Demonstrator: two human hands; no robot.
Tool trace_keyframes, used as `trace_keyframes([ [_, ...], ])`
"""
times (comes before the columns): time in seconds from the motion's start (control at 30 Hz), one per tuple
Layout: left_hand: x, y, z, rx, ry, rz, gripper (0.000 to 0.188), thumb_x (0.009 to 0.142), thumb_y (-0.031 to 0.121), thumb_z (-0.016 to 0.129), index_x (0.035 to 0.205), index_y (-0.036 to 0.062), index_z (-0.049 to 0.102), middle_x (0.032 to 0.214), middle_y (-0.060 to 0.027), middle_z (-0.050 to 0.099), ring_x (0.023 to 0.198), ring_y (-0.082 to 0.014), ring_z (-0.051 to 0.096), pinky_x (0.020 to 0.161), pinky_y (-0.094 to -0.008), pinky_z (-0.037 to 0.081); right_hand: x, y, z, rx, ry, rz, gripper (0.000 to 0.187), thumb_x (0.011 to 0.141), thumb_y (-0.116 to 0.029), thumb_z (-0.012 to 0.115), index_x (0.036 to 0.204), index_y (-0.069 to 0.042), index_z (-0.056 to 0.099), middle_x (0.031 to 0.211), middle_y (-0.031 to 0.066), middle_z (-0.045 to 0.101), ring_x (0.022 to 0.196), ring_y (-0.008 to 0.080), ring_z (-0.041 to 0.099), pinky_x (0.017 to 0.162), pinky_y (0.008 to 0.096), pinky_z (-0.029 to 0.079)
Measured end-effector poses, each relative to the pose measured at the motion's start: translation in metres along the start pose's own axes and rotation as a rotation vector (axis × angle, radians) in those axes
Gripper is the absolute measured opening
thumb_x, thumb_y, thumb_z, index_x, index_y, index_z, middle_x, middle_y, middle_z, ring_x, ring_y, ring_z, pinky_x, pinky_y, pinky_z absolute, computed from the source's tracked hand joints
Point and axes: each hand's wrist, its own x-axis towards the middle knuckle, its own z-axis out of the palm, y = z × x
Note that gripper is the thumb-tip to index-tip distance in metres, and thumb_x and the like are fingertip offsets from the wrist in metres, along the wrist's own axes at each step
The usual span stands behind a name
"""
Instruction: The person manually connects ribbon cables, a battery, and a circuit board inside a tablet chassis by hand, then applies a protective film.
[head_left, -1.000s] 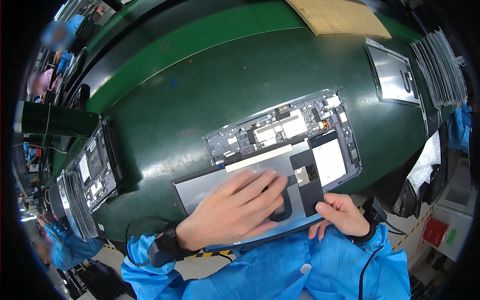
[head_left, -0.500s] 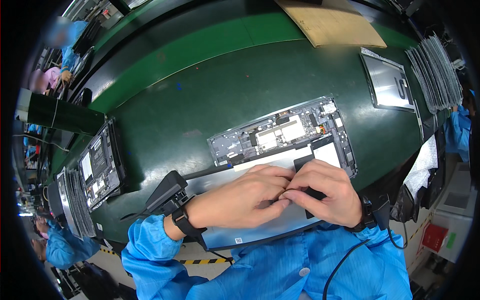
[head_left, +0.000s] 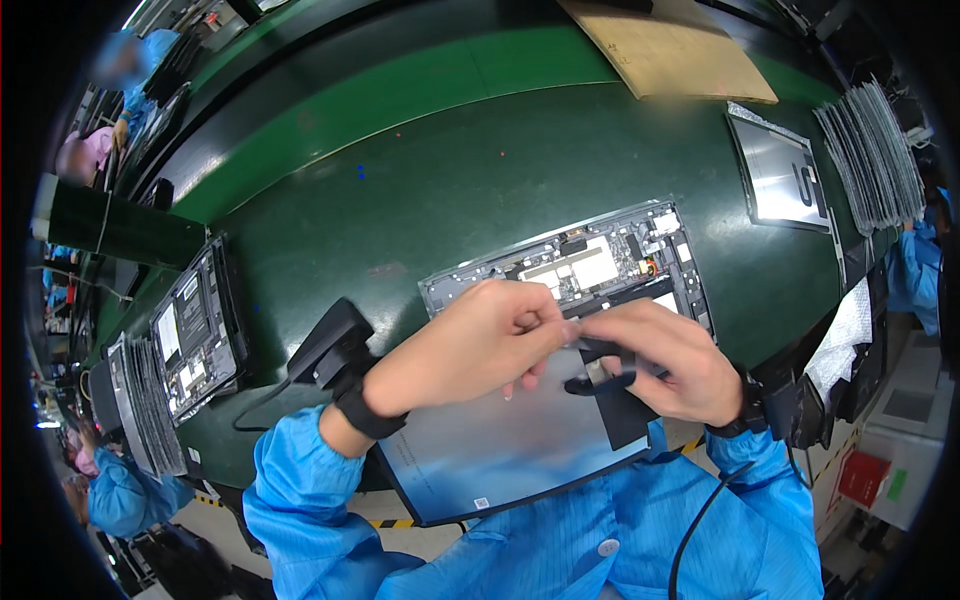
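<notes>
A small square label point(head_left: 481, 503) and faint, unreadable print point(head_left: 414, 466) mark the silver panel point(head_left: 500, 445), nearer the person than the open laptop point(head_left: 590, 262). Left hand point(head_left: 495, 338) and right hand point(head_left: 668, 365) are pinched nearly closed, contents unclear, closer to the laptop than half a second ago.

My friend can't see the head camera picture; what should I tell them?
A person's left hand and right hand meet above a silvery panel. Beyond it, an opened laptop base, insides showing, lies on a green table.

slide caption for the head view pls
Left hand and right hand close together over a silver panel, open laptop chassis beyond.
</notes>
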Motion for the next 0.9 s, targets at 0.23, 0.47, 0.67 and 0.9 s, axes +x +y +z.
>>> trace_keyframes([
  [0.23,-0.023,-0.016,0.023,0.840,0.540,0.625,0.027,0.087,0.006,0.077,0.110,-0.0030,0.068,0.108,-0.0139,0.069,0.096,-0.0273,0.067,0.079,-0.0373,0.054,-0.001,0.013,0.029,-0.230,0.215,-0.079,0.036,0.071,0.006,0.079,0.105,0.004,0.069,0.097,0.0119,0.067,0.079,0.0271,0.067,0.068,0.0357,0.056],
  [0.47,-0.030,-0.030,0.007,0.836,0.405,0.557,0.032,0.082,0.003,0.077,0.112,-0.0019,0.067,0.119,-0.0140,0.061,0.110,-0.0348,0.058,0.091,-0.0417,0.048,0.005,-0.008,0.041,-0.293,0.177,0.060,0.033,0.071,0.006,0.080,0.101,0.003,0.068,0.093,0.0111,0.065,0.075,0.0268,0.065,0.065,0.0354,0.056],
  [0.67,0.007,-0.015,-0.003,0.827,0.439,0.577,0.020,0.080,0.001,0.079,0.097,0.0012,0.068,0.107,-0.0115,0.062,0.101,-0.0321,0.059,0.087,-0.0407,0.050,0.000,-0.012,0.046,-0.323,0.255,0.097,0.034,0.069,0.006,0.081,0.100,0.003,0.069,0.094,0.0113,0.066,0.077,0.0264,0.067,0.066,0.0348,0.058],
  [0.9,0.015,-0.021,-0.004,0.874,0.515,0.653,0.017,0.081,0.002,0.079,0.094,0.0021,0.069,0.101,-0.0107,0.061,0.094,-0.0296,0.059,0.082,-0.0378,0.050,-0.004,-0.009,0.048,-0.340,0.305,0.023,0.038,0.064,0.008,0.082,0.100,0.004,0.070,0.092,0.0113,0.068,0.075,0.0244,0.068,0.063,0.0329,0.057],
])
